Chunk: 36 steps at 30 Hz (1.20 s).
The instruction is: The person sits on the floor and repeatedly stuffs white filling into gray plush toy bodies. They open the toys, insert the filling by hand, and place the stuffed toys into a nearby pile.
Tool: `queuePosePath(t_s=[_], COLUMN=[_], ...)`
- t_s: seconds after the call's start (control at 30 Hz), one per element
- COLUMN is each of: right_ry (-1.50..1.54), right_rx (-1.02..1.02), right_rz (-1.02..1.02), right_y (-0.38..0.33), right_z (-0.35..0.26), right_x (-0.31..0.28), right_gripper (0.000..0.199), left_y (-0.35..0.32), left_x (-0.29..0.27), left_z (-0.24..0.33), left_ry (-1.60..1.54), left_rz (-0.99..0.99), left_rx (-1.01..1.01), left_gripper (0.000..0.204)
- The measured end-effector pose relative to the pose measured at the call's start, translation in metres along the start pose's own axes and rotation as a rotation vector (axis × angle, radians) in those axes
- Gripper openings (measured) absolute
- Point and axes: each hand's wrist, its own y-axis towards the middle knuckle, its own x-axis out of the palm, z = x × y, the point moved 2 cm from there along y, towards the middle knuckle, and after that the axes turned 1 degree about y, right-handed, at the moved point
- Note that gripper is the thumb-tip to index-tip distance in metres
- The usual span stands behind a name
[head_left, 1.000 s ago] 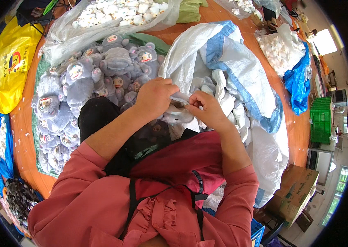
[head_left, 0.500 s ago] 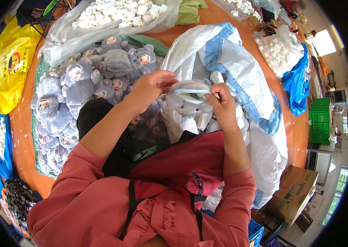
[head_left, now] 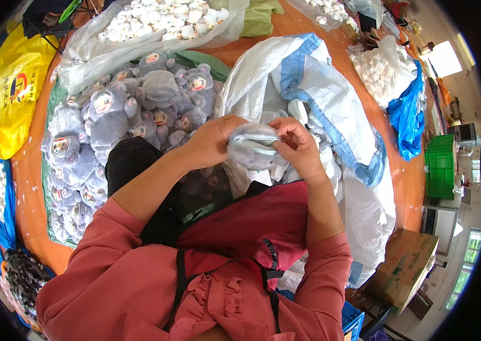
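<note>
A small grey plush piece [head_left: 252, 156] with a pale slit-like opening along its top hangs between my two hands. My left hand [head_left: 213, 141] grips its left end, most of the fingers hidden behind it. At the right end of the opening, my right hand [head_left: 300, 146] pinches the edge between thumb and fingers. Below and behind the piece lies an open white woven sack [head_left: 246, 94] with a blue band, holding more white and grey pieces. Left of my hands, grey plush toys [head_left: 109, 108] with small printed faces are heaped on a green sheet.
A clear plastic bag of white pieces [head_left: 160, 23] lies beyond the toys. At far left is a yellow bag [head_left: 10, 96]. On the right are another bag of white pieces [head_left: 382, 71], a green crate [head_left: 440, 166] and a cardboard box [head_left: 405, 267]. Dark fabric covers my lap.
My hands have drawn closer together, the left moving down onto the piece's left end and the right moving left. The plush piece has shifted slightly down and left, its opening narrower across.
</note>
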Motion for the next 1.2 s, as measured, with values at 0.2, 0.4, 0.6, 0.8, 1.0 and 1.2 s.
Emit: queuePosePath(t_s=[0.2, 0.4, 0.6, 0.8, 1.0, 1.2], right_ry=[-0.304, -0.399, -0.757, -0.747, -0.66, -0.559], right_rx=[-0.167, -0.173, -0.31, -0.312, -0.263, -0.289], right_rz=[-0.09, -0.006, 0.018, -0.069, -0.082, 0.064], right_y=[-0.001, 0.001, 0.005, 0.006, 0.003, 0.0], right_z=[-0.003, 0.003, -0.008, -0.011, -0.016, -0.016], right_x=[0.02, 0.024, 0.024, 0.028, 0.028, 0.021], right_gripper=[0.02, 0.023, 0.027, 0.021, 0.023, 0.024], left_y=[0.001, 0.001, 0.0, -0.005, -0.003, 0.004], left_x=[0.004, 0.006, 0.003, 0.006, 0.002, -0.005], left_z=[-0.007, -0.006, -0.005, -0.002, -0.005, -0.001], left_ry=[0.172, 0.154, 0.198, 0.247, 0.255, 0.152], left_rz=[-0.076, -0.095, -0.132, -0.183, -0.15, -0.115], left_rx=[-0.05, -0.074, -0.15, -0.176, -0.202, -0.207], left_gripper=[0.042, 0.039, 0.038, 0.039, 0.041, 0.039])
